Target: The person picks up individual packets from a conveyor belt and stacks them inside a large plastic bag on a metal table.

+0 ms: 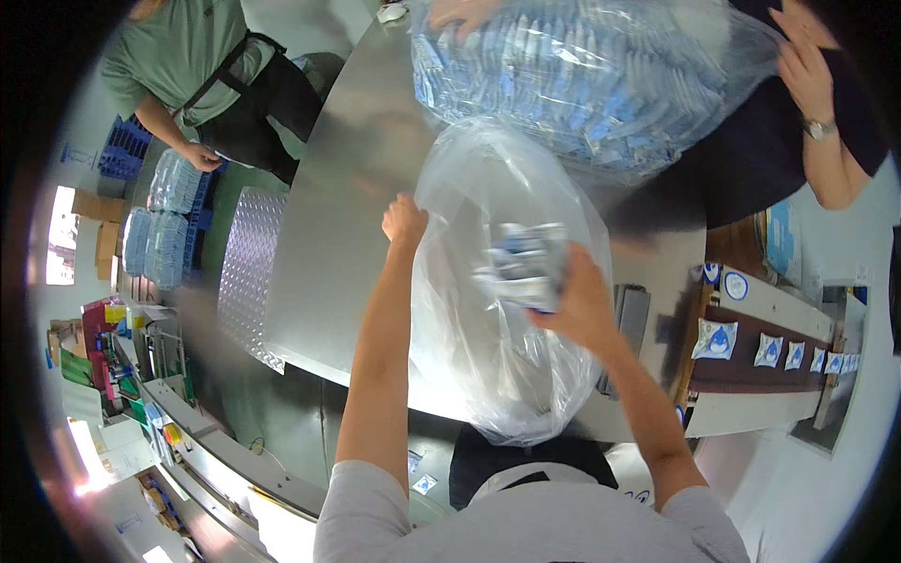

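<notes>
A large clear plastic bag point(450, 319) lies on the metal table in front of me, its near end hanging over the edge by my body. My left hand point(405, 221) is closed on the bag's left rim. In my right hand point(587, 300) is a stack of small white and blue packets point(526, 266), slightly blurred and held over the middle of the bag. From this angle I cannot tell whether the stack is inside the bag or above it.
A big clear bag full of packets point(572, 84) lies at the table's far side, with a co-worker's hands point(807, 80) on it. Another person point(216, 84) stands far left. On the right, a conveyor point(765, 352) carries a row of packets. A grey block point(629, 328) sits beside my bag.
</notes>
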Available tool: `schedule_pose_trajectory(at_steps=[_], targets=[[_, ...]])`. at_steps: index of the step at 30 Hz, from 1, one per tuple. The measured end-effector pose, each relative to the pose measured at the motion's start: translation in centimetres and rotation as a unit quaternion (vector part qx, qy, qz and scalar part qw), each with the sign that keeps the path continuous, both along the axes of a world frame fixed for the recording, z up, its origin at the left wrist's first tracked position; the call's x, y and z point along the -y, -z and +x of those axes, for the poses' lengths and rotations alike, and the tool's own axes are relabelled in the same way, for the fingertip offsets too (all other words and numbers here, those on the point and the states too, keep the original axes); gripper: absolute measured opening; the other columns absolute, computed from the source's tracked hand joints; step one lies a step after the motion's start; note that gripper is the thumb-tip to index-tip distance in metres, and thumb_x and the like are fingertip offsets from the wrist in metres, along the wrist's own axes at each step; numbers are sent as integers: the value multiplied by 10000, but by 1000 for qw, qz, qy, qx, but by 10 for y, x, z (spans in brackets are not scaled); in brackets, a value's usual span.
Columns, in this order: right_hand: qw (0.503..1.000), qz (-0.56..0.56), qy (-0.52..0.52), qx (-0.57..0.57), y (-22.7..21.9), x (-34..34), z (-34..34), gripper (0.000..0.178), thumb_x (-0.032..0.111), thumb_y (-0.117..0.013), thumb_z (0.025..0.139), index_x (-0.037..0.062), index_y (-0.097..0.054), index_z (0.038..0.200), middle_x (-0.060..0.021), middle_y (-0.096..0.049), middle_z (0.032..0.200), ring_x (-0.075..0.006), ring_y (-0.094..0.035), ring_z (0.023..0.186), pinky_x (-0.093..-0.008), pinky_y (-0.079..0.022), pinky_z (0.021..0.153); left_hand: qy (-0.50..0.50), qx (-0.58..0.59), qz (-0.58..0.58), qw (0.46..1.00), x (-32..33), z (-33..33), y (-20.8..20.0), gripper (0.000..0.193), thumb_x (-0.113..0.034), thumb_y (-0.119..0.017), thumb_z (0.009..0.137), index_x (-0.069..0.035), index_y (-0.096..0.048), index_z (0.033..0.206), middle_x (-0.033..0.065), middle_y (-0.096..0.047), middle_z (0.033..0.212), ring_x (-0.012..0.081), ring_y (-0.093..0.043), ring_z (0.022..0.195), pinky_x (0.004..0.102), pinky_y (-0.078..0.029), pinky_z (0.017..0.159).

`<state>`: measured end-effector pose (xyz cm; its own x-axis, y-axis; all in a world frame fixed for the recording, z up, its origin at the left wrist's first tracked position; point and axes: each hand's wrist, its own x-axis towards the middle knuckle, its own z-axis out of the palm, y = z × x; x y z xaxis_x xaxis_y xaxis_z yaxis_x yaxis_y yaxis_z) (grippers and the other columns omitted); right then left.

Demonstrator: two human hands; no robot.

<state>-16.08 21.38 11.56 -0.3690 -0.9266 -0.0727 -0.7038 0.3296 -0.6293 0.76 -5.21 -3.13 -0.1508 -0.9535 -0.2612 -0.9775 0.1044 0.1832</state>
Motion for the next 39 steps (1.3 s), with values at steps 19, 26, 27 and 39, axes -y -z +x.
schedule_pose_trajectory(at_steps=[19,26,27,39], targets=[[950,95,-196,-223,151,228,47,833,277,-845,438,43,-436,1124,-149,-543,1056,-306,-523,1008,-421,-407,852,271,-172,-20,947,-279,-1,56,643,-332,-572,819,-94,-363,1378,171,-199,1486,430,-168,1356,613,-168,1052],[934,23,-257,-246,171,301,27,912,238,-863,407,65,-408,1179,-108,-528,1107,-277,-488,1081,-440,-377,913,355,-84,64,929,-292,14,45,683,-402,-508,858,-119,-278,1436,137,-168,1508,415,-159,1368,625,-185,1042],[933,39,-268,-239,172,302,24,923,242,-864,406,69,-403,1187,-103,-526,1110,-276,-488,1083,-441,-375,917,364,-47,88,926,-286,12,37,649,-360,-507,855,-94,-310,1413,152,-206,1487,418,-190,1353,613,-198,1042],[945,-55,-190,-262,205,278,47,617,195,-732,618,72,-510,1181,-92,-547,1126,-277,-500,1082,-424,-406,909,89,-256,-147,951,-87,-11,108,594,-172,-458,920,45,-175,1394,278,-274,1384,421,-283,1285,421,-229,1098]])
